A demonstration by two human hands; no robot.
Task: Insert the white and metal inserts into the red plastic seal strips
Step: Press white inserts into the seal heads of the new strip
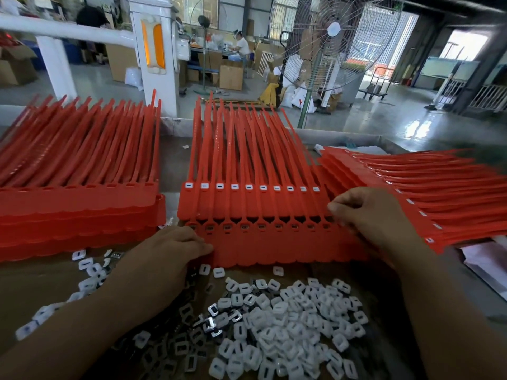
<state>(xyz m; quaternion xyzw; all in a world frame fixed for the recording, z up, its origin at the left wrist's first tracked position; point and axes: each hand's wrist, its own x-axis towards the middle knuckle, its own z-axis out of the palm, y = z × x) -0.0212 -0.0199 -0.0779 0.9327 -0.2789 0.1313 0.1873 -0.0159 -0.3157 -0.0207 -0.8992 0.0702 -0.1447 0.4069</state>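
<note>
On a brown bench, three batches of red seal strips lie before me: a left stack, a middle stack and a right stack. White inserts are heaped between my forearms. My right hand pinches the right end of the middle stack's top sheet. My left hand bunches its fingertips against the lower sheet's left end; I cannot tell whether it grips. Metal inserts lie among the white.

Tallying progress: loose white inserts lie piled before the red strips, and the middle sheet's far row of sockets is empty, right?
No: the head view shows that far row on the middle sheet filled with seated inserts. The loose white inserts do lie piled before it.
</note>
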